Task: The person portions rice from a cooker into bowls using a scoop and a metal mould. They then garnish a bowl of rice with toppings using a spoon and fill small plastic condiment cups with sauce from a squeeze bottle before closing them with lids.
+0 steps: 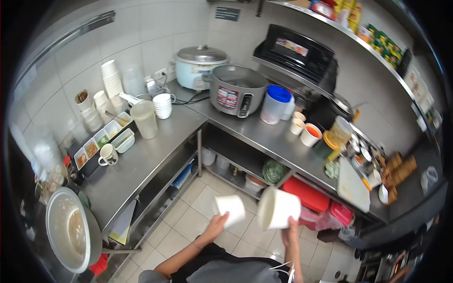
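My left hand (218,227) grips a smaller white tub (230,210), held tilted above the tiled floor. A larger white tub (279,208) is in my right hand (290,232), its opening turned to the left. The two tubs are apart, side by side in front of my body. What is inside them cannot be seen. Both hands are away from the steel counters.
The left counter (158,153) holds a condiment tray (102,138), a mug (108,154) and a large bowl (94,236). Along the back counter stand a grey cooker (226,96), a blue-lidded pitcher (273,111) and a cutting board (354,184).
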The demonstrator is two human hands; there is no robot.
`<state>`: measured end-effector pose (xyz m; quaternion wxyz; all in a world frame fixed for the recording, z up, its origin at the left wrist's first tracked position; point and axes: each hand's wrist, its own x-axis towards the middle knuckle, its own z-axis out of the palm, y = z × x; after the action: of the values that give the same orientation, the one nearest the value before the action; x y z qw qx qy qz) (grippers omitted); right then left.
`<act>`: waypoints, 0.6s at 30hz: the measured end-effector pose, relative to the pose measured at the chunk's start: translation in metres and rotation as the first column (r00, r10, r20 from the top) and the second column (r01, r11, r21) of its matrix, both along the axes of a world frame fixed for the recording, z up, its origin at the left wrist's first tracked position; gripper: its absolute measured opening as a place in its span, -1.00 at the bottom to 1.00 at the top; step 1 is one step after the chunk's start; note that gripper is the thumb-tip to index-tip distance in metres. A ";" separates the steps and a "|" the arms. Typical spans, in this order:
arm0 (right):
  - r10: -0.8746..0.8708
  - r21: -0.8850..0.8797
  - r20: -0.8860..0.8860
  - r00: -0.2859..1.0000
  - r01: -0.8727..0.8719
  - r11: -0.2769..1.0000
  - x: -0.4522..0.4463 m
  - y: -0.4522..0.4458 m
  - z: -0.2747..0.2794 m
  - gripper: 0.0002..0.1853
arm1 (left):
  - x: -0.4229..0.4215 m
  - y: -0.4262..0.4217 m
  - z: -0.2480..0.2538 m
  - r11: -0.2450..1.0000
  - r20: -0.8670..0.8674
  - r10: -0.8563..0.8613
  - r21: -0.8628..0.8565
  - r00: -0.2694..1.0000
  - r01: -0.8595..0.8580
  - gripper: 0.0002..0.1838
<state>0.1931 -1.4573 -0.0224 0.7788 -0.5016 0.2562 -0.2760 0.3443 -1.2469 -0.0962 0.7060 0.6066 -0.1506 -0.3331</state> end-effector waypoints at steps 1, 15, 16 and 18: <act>0.184 0.024 0.012 0.983 -0.184 0.983 0.033 -0.004 -0.014 -0.30 | 0.016 0.009 0.000 0.995 -0.102 0.103 0.002 0.989 -0.104 -0.54; 0.817 -0.392 -0.102 0.568 -0.778 0.492 0.397 0.043 0.016 -0.52 | 0.294 0.029 0.055 0.759 0.164 0.642 0.003 0.749 -0.651 -0.67; 0.780 -0.453 -0.087 0.620 -0.722 0.523 0.417 0.032 0.022 -0.50 | 0.325 0.028 0.065 0.763 0.264 0.625 -0.003 0.735 -0.647 -0.68; 0.706 -0.587 -0.163 0.689 -0.643 0.492 0.452 0.002 0.046 -0.40 | 0.379 0.016 0.097 0.725 0.522 0.596 -0.026 0.609 -0.688 -0.67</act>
<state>0.6454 -1.4555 0.0237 0.6330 -0.7665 -0.1014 -0.0398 0.7231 -1.2311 0.0009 0.6573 0.7440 -0.0679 0.0989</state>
